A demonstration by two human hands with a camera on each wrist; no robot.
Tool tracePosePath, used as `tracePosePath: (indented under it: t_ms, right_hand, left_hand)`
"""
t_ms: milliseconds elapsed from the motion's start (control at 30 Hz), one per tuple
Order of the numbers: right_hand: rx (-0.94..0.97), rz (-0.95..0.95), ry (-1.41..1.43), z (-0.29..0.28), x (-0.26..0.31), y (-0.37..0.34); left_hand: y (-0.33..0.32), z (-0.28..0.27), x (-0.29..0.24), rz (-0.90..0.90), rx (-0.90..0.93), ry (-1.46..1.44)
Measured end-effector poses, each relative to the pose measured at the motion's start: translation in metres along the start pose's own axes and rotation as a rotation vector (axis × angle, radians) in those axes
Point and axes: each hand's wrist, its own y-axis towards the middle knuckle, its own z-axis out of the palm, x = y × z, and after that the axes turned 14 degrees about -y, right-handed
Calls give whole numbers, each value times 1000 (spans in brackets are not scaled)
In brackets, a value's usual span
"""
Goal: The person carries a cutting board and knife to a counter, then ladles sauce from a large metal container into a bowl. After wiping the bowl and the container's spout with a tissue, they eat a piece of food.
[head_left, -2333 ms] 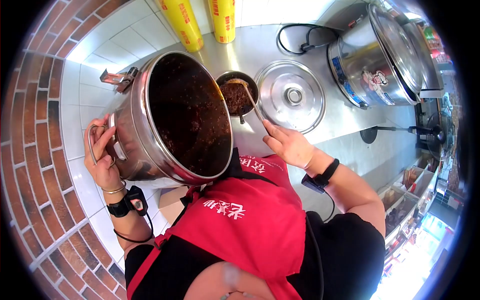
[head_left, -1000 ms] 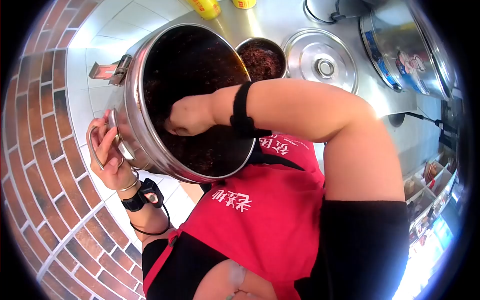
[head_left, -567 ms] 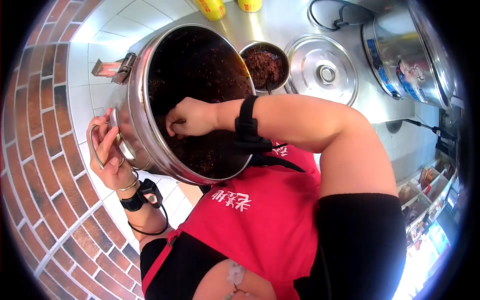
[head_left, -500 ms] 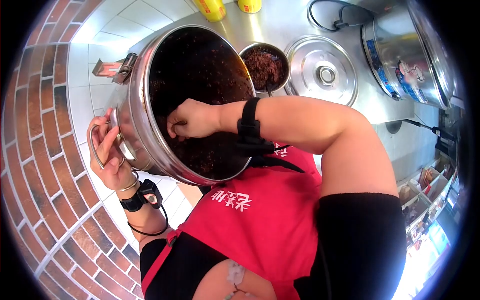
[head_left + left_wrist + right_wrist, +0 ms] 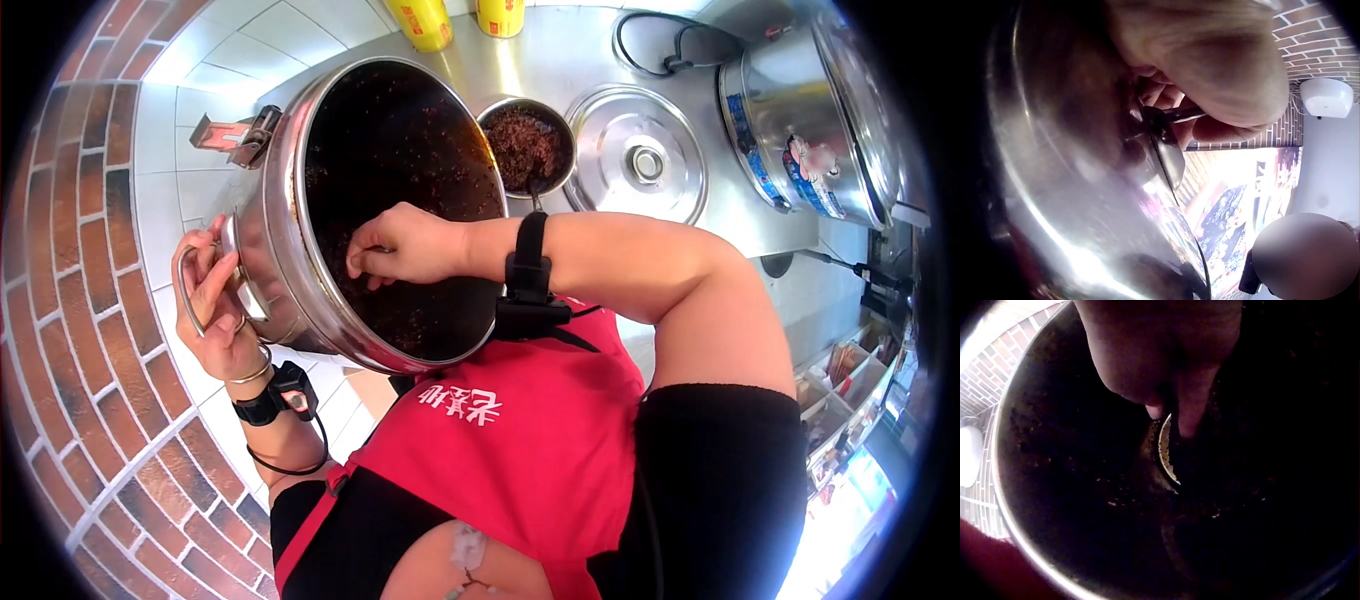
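A large steel pot (image 5: 290, 250) is tilted with its mouth toward me, dark oily sauce with red flecks inside. My left hand (image 5: 215, 305) grips the wire loop handle on its side; the left wrist view shows the fingers close against the pot wall. My right hand (image 5: 408, 245) reaches into the mouth, fingers bent downward, pinching a ladle. In the right wrist view, the ladle's curved pale rim (image 5: 1165, 450) shows just below the fingertips, the rest lost in the dark. A small steel pot (image 5: 568, 140) holding reddish-brown chunky sauce stands beside the large one.
A round steel lid (image 5: 610, 130) lies on the steel counter (image 5: 560, 50) right of the small pot. Farther right stands another lidded steel pot (image 5: 770, 110). Two yellow rolls (image 5: 425, 25) stand at the back. A brick wall (image 5: 60, 250) borders the left.
My right hand has gone with the ladle from the small pot into the large pot, then shifted slightly right within its mouth. My left hand keeps its grip on the handle.
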Motion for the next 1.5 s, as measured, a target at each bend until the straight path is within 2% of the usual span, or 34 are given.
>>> tracePosePath:
  t_ms: [33, 100, 300, 567, 633, 733, 833, 867, 900, 933, 967, 1033, 1167, 1333, 1500]
  right_hand:
    - [2, 0, -2, 0, 0, 2]
    - [-93, -235, -325, 0, 1, 10]
    - [-60, -270, -599, 7, -5, 40]
    - [-106, -155, -442, 11, 4, 53]
    - [-12, -27, -235, 9, 5, 52]
    - [-24, 59, -68, 10, 8, 49]
    - [-37, 71, -5, 9, 12, 45]
    - [-39, 72, -1, 15, -4, 52]
    - [-90, -162, -99, 25, -32, 65]
    - [-140, -396, -197, 25, -33, 66]
    - [-142, -394, -195, 25, -34, 63]
    - [-23, 62, 87, 5, 10, 37]
    - [-7, 76, 129, -6, 18, 27]
    - [-2, 103, 358, -13, 23, 18]
    - [-64, 132, 353, -23, 28, 5]
  left_hand:
    - [0, 1, -1, -14, -7, -10]
    - [-1, 3, -2, -24, -19, -17]
    - [-5, 2, -2, -30, -29, -41]
    - [-7, 2, -4, -7, -25, -50]
    - [-7, -1, -2, 0, -17, -49]
    - [-7, -1, -2, 1, -19, -49]
    - [-7, -2, -2, -4, -14, -38]
    - [-7, -2, -2, 0, -5, -28]
    - [-7, -3, -2, -2, -2, -28]
    - [-7, -3, -2, 1, -4, -28]
    - [-8, -4, -1, 5, -6, -28]
    - [-8, -7, 1, 19, -2, -21]
    - [-8, -6, 0, 16, -17, 8]
    - [-9, -6, -1, 15, -29, 0]
    - [-9, -3, -2, 21, -60, -12]
